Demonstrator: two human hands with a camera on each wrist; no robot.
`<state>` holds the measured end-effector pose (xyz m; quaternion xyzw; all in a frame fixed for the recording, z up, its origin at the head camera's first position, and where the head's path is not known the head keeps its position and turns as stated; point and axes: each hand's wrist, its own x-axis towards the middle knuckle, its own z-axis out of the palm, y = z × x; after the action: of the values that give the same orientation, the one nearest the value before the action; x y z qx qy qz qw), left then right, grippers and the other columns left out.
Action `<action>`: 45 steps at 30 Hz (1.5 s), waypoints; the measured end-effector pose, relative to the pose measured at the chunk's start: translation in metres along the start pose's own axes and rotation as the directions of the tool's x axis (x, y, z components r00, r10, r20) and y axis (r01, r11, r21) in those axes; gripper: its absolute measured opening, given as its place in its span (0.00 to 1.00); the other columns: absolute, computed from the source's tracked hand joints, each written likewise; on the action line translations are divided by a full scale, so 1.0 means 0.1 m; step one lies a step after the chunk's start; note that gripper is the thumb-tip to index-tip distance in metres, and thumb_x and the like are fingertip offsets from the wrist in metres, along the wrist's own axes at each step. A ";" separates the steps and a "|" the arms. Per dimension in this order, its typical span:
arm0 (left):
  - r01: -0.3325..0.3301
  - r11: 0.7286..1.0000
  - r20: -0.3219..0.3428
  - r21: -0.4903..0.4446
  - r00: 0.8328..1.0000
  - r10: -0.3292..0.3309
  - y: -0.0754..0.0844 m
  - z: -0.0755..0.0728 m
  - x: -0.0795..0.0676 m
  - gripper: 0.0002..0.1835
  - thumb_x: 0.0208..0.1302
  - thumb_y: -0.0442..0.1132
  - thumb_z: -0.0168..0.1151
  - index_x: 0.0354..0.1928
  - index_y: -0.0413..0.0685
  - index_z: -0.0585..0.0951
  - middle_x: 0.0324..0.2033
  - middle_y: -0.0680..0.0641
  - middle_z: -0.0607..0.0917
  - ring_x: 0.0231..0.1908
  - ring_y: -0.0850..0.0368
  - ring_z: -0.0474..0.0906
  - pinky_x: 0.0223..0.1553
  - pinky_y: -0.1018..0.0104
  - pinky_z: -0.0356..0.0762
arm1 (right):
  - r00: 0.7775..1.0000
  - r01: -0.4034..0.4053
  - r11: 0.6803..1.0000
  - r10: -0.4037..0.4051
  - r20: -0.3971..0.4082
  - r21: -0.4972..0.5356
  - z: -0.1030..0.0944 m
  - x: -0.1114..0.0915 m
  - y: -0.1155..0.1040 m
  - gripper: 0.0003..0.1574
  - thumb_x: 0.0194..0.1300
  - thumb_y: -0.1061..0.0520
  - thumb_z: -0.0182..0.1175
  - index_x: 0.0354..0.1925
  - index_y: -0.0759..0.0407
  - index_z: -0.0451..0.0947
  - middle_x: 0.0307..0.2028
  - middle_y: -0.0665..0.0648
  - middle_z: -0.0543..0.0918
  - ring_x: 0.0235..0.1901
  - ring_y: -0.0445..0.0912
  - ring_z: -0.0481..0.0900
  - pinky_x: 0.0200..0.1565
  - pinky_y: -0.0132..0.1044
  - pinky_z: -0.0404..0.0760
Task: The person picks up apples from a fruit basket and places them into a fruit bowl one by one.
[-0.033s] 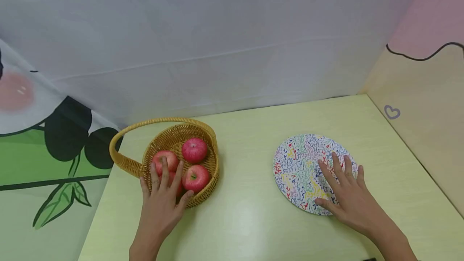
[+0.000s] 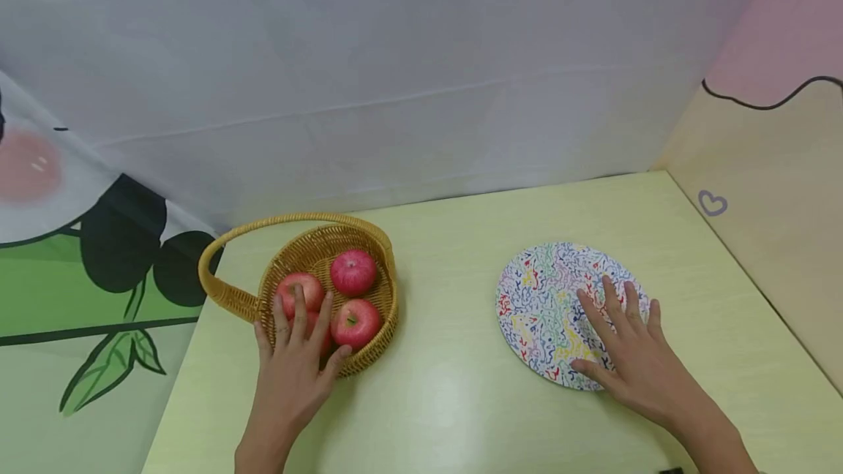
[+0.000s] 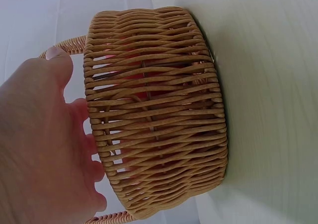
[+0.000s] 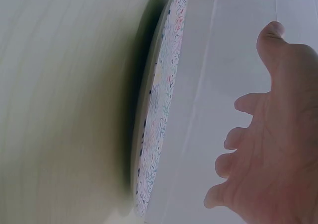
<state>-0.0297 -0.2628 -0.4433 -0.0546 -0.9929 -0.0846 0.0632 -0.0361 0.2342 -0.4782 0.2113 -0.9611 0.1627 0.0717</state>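
A woven wicker basket point(image 2: 388, 320) with a tall handle point(image 2: 217, 280) holds several red apples point(image 2: 353, 272). Over its near left rim hovers my left hand point(image 2: 293, 379), fingers spread, above the apples. In the left wrist view the basket wall point(image 3: 154, 110) stands beside the left hand point(image 3: 44, 144), and no apple is in its grasp. To the right lies a round plate point(image 2: 533, 298) with a multicoloured squiggle pattern. My right hand point(image 2: 639, 364) is spread above the plate's right side; the right wrist view shows a gap between the hand point(image 4: 283, 134) and the plate point(image 4: 164, 95).
Basket and plate stand apart on a pale yellow-green table point(image 2: 441, 386). A grey-white cloth point(image 2: 395, 79) hangs behind it. Printed panels border the left and right sides. A small dark object point(image 2: 672, 470) shows at the bottom edge.
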 end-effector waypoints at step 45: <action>0.061 0.968 -0.466 -0.244 0.868 -0.173 -0.03 -0.04 -0.15 0.40 0.65 0.36 0.72 0.78 0.57 0.68 0.73 0.41 0.75 0.66 0.35 0.78 0.64 0.47 0.79 | 0.962 0.155 0.968 -0.102 -0.254 0.198 -0.06 0.14 -0.07 0.70 0.39 0.50 0.85 0.78 0.58 0.64 0.80 0.61 0.62 0.84 0.41 0.47 0.78 0.19 0.45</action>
<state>-0.0146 -0.2679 -0.4415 0.0222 -0.9313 -0.2094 0.2971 -0.0452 0.2252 -0.4679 0.2588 -0.9059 0.2857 0.1754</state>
